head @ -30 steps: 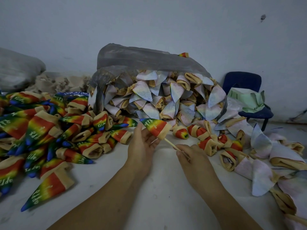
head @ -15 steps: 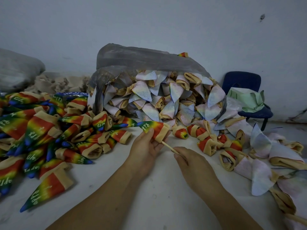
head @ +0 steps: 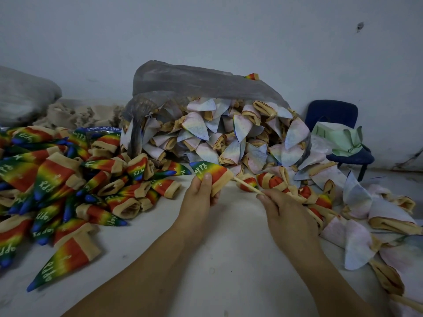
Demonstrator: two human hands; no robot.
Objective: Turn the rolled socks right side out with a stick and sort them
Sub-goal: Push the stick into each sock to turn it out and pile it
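My left hand [head: 201, 193] grips a rainbow sock [head: 210, 172] with a tan cuff, its point aimed left. A thin wooden stick [head: 248, 186] runs from the sock's cuff down to my right hand [head: 281, 207], which holds its near end. To the left lies a pile of turned rainbow socks [head: 57, 184]. Behind, a grey plastic bag [head: 196, 83] spills pale inside-out socks [head: 229, 138]. Rolled red and tan socks [head: 272, 181] lie just beyond my right hand.
More pale socks [head: 366, 225] spread along the right side of the white table [head: 206, 259]. A blue chair [head: 334, 117] with green cloth stands at the back right. A grey sack [head: 23, 94] and beige cloth [head: 75, 113] sit at the back left.
My left hand has carried the rainbow sock a little left and lower. More of the stick now shows between the sock's cuff and my right hand.
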